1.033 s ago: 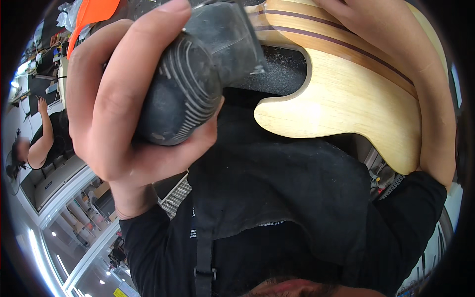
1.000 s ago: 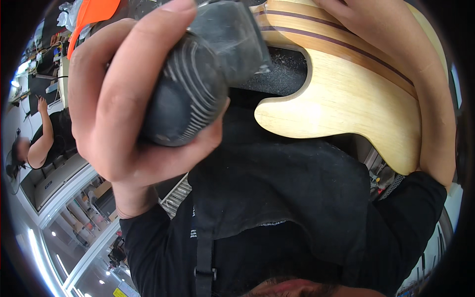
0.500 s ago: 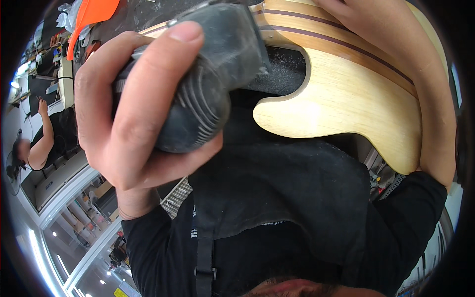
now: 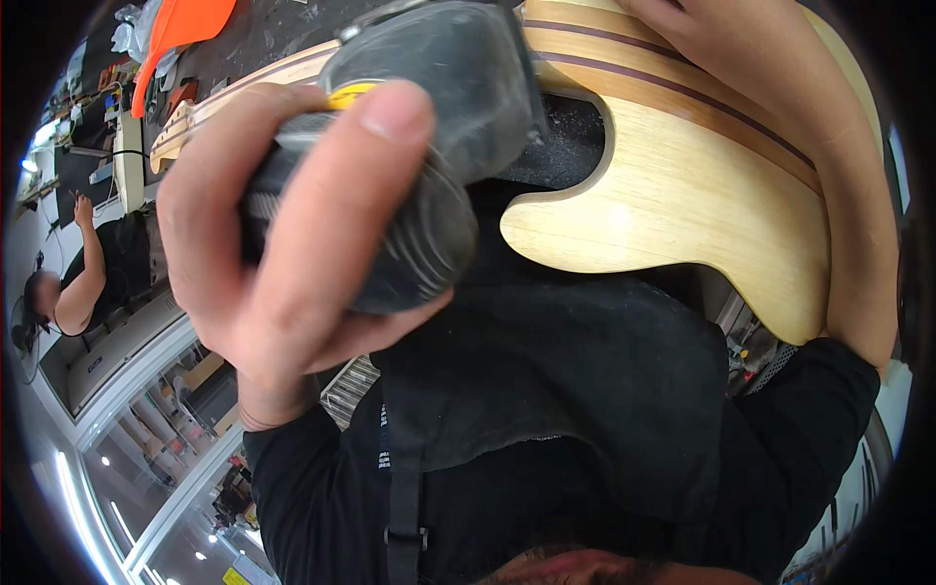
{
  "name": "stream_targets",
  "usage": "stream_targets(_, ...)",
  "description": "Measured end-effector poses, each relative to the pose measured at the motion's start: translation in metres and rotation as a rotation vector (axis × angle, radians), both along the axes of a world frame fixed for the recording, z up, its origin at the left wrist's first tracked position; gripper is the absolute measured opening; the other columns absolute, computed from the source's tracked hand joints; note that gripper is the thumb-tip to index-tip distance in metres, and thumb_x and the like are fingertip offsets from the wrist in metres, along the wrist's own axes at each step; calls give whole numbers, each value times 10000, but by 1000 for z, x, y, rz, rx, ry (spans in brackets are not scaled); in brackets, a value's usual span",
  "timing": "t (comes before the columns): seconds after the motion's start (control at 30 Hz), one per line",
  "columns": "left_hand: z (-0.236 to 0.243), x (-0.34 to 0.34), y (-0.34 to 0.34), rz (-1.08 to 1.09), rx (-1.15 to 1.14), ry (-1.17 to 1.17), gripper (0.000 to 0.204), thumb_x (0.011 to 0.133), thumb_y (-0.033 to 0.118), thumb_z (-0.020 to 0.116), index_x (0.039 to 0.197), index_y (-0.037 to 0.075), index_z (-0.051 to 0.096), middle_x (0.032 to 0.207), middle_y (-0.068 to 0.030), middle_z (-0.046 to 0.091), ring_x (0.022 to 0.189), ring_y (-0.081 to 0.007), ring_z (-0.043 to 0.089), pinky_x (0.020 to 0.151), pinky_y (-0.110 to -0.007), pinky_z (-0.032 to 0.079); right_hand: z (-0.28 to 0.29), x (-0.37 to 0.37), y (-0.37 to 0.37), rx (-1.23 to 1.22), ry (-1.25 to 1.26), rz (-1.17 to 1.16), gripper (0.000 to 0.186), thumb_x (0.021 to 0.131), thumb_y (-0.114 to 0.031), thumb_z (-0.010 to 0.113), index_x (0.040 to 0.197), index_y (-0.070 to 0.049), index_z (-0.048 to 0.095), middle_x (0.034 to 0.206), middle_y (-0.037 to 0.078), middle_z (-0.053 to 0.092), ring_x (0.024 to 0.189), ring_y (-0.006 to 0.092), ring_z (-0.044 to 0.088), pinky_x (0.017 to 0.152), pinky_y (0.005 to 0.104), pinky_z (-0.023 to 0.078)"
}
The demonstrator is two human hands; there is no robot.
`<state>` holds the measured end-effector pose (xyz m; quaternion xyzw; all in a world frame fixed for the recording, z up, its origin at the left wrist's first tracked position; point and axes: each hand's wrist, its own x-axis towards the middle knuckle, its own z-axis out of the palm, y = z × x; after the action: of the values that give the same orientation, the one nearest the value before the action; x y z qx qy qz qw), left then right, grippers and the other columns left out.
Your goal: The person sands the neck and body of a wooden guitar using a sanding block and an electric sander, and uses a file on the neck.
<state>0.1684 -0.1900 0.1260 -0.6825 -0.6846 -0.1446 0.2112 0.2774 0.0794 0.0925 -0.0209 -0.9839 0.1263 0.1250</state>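
Observation:
My left hand (image 4: 263, 244) is closed around a black power sander (image 4: 429, 88) with a ribbed grip and a small yellow part, at the left centre, over the neck side of a guitar body (image 4: 663, 195). The body is pale wood with brown and dark stripes; its neck (image 4: 200, 112) runs leftward behind my hand. My right hand (image 4: 673, 15) is at the top edge, its arm lying along the body's right side; its fingers are out of sight.
A dark, dusty bench (image 4: 273, 39) lies behind, with an orange plastic piece (image 4: 183, 29), a clear plastic bag (image 4: 134, 34) and scattered tools at the left. My black apron (image 4: 546, 361) is below the guitar. A co-worker (image 4: 78, 283) is at far left.
My left hand and the sander have moved right and slightly down, exposing more of the guitar neck and the yellow part. My right arm and the guitar body have stayed in place.

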Motion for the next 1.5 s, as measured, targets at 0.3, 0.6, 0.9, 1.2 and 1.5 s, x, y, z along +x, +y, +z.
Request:
stream_targets(0.3, 7, -13, -7, -61, -70, 43, 712, 736, 262, 930, 1344, 10, 658, 1232, -245, 645, 1029, -344, 720, 869, -445, 643, 6, -3, 0, -64, -9, 12, 183, 1024, -169, 624, 1068, -25, 729, 869, 195, 738, 815, 388, 728, 741, 474, 554)
stream_targets(0.6, -10, -3, -14, -68, -19, 44, 708, 736, 289, 950, 1346, 74, 661, 1246, -247, 646, 1050, -351, 726, 873, -449, 654, -15, 0, -12, 94, 82, -17, 188, 1027, -168, 623, 1082, -24, 730, 888, 198, 744, 828, 389, 731, 746, 474, 554)
stream_targets(0.9, -13, 1, -14, -106, -26, 41, 777, 754, 330, 964, 1437, 192, 620, 1266, -224, 646, 1050, -354, 723, 868, -439, 636, -8, 2, -10, -19, 56, -3, 190, 1023, -167, 621, 1077, -23, 733, 874, 199, 739, 826, 386, 730, 747, 476, 552)
stream_targets(1.2, -10, 0, -18, -39, -57, 77, 768, 777, 341, 964, 1444, 245, 593, 1310, -209, 612, 1066, -335, 719, 878, -459, 620, -9, 2, -9, 49, 65, -8, 192, 1023, -168, 619, 1080, -25, 734, 870, 192, 741, 820, 382, 731, 744, 470, 553)
stream_targets(1.5, -20, -2, -20, -102, -22, 48, 745, 783, 325, 953, 1428, 212, 597, 1286, -201, 618, 1049, -348, 725, 883, -453, 623, -17, 7, -9, 66, 79, -7, 199, 1034, -185, 614, 1080, -28, 728, 851, 194, 730, 805, 388, 723, 733, 479, 546)
